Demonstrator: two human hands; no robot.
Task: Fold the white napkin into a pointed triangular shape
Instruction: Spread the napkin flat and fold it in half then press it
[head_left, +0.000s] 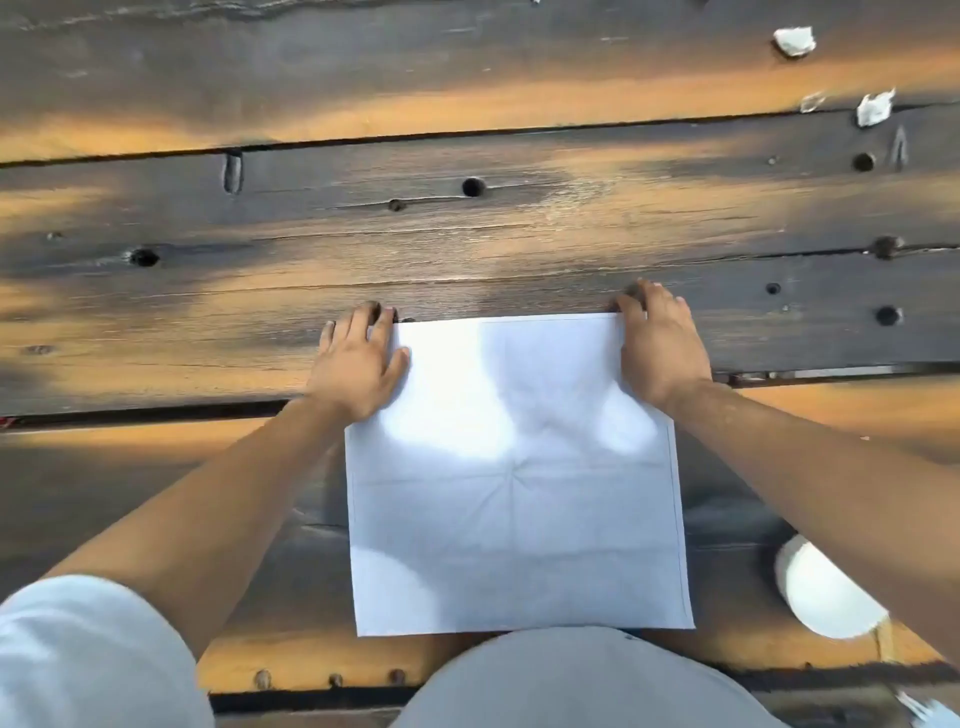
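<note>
Napkin flat, no fold made yet.
Napkin lies open on the desk before us. Left hand and right hand, fingers loosely spread, grasping nothing, press its far corners. We'd match corners exactly before creasing.

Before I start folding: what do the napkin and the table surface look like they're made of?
White napkin: thin, matte, likely paper or a fine nonwoven; it holds crisp creases meeting at its centre and has a faint border line. Table: weathered wooden planks with visible grain, gaps, knots and holes, dull unvarnished finish.
</note>
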